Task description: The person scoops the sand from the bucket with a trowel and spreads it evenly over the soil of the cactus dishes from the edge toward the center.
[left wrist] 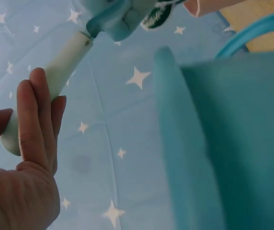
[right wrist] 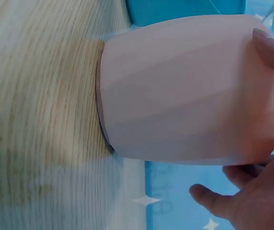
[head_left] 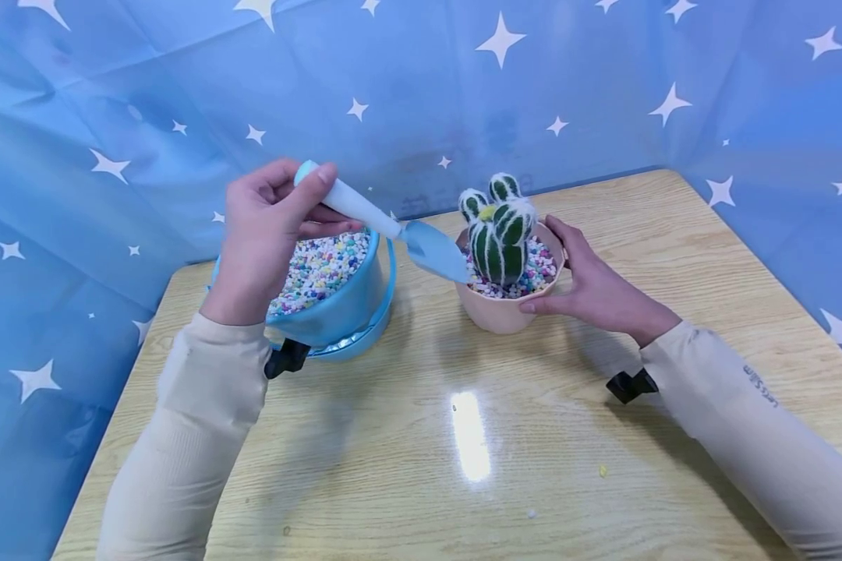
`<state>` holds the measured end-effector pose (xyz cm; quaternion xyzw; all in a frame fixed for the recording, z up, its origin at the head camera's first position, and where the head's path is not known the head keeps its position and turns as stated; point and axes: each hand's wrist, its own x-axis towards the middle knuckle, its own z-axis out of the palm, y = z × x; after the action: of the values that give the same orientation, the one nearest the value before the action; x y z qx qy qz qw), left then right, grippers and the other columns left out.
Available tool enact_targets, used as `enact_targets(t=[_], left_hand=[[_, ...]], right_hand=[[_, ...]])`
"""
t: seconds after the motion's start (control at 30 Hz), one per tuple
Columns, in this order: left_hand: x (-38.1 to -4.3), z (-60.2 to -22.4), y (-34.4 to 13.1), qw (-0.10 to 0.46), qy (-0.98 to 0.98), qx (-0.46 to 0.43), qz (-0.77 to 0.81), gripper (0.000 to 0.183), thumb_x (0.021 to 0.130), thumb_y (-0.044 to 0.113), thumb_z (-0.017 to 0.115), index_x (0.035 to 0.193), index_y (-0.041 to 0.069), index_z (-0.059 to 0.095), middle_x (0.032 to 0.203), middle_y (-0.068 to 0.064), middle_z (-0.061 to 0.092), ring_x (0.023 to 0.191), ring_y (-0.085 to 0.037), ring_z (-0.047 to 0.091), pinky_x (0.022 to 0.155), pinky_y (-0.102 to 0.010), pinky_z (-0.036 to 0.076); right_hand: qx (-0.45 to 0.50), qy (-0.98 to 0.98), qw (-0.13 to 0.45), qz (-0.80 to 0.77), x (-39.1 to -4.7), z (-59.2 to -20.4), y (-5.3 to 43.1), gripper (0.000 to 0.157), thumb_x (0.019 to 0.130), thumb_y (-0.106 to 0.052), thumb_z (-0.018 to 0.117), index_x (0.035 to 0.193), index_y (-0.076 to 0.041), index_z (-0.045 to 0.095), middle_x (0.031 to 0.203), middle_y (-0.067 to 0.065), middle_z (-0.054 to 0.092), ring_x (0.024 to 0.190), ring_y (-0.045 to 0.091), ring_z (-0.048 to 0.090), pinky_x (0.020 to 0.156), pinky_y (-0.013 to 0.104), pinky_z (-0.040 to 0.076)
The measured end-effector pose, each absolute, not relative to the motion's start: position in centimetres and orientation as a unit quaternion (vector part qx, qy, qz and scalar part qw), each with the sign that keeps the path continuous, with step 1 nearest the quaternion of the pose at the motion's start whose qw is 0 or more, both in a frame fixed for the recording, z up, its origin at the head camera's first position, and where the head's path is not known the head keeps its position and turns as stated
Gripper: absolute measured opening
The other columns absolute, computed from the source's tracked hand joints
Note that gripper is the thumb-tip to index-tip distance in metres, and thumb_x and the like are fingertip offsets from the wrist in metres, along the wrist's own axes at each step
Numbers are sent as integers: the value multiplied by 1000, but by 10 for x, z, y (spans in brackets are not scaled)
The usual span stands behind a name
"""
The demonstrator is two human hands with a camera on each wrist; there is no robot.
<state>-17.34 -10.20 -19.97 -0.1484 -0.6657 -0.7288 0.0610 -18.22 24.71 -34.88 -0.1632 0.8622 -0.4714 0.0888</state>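
Observation:
My left hand (head_left: 281,206) grips a small trowel (head_left: 358,206) by its pale handle, thumb on top and fingers beneath. The trowel's blue blade (head_left: 435,251) slants down to the left rim of a pink pot (head_left: 498,313), its tip over the pebbles. In that pot stands a green cactus (head_left: 501,238) with white fuzzy ridges, set in multicoloured pebbles (head_left: 539,269). My right hand (head_left: 592,288) holds the pot's right side, thumb at the front and fingers behind the rim. In the right wrist view the pot's base sits on the wooden table.
Left of the pink pot is a larger blue bucket (head_left: 344,315) filled with coloured pebbles (head_left: 326,269), partly behind my left hand. The bucket stands on a blue saucer. A blue cloth with white stars (head_left: 421,93) hangs behind the wooden table (head_left: 393,452). Small bits lie near the front.

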Motion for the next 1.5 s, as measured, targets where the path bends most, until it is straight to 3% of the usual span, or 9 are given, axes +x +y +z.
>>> enact_targets(t=[0.27, 0.5, 0.8, 0.97, 1.13, 1.33, 1.5], left_hand=[[-168, -201, -141, 146, -603, -145, -770, 32, 91, 10, 73, 103, -19, 64, 90, -30, 66, 66, -33, 70, 72, -46, 59], [-161, -203, -172, 198, -581, -117, -781, 38, 89, 12, 74, 105, -20, 61, 87, -28, 67, 69, -35, 69, 74, -45, 59], [-155, -200, -214, 254, -599, -57, -757, 39, 86, 13, 77, 103, -18, 61, 88, -26, 67, 72, -34, 69, 70, -43, 60], [-156, -201, -228, 278, -646, -27, -710, 31, 89, 14, 75, 100, -13, 65, 90, -22, 65, 69, -30, 69, 63, -38, 61], [-158, -201, -234, 291, -706, -16, -646, 25, 92, 17, 71, 99, -7, 67, 90, -18, 64, 67, -24, 70, 59, -29, 62], [-158, -196, -236, 304, -807, 18, -507, 23, 96, 22, 64, 103, 0, 66, 87, -7, 65, 65, -11, 69, 64, -18, 60], [-155, -193, -237, 285, -866, 24, -411, 20, 99, 24, 59, 103, 5, 64, 85, 2, 65, 62, -3, 67, 64, -15, 58]], right_hand=[[-154, 874, 96, -450, -183, -343, 249, 126, 76, -45, 85, 157, -20, -8, 160, 12, 2, 146, 36, 5, 113, 68, 15], [-144, 863, 93, -476, -181, -346, 250, 125, 74, -40, 88, 158, -16, -2, 154, 16, 13, 141, 41, 20, 112, 66, 22], [-157, 856, 94, -484, -179, -348, 250, 118, 79, -35, 85, 158, -17, -2, 159, 12, 7, 142, 42, 18, 111, 67, 23], [-151, 868, 88, -465, -179, -347, 250, 127, 75, -41, 87, 158, -17, -7, 157, 16, 8, 143, 40, 15, 113, 66, 21], [-156, 864, 104, -467, -179, -345, 252, 123, 79, -38, 84, 157, -21, -9, 160, 13, 0, 144, 39, 11, 113, 66, 19], [-143, 865, 95, -472, -178, -346, 250, 123, 76, -41, 86, 158, -14, -2, 155, 16, 11, 141, 43, 20, 112, 65, 25], [-142, 866, 91, -471, -178, -346, 250, 125, 76, -40, 86, 157, -15, -6, 157, 15, 7, 141, 42, 19, 112, 65, 24]])
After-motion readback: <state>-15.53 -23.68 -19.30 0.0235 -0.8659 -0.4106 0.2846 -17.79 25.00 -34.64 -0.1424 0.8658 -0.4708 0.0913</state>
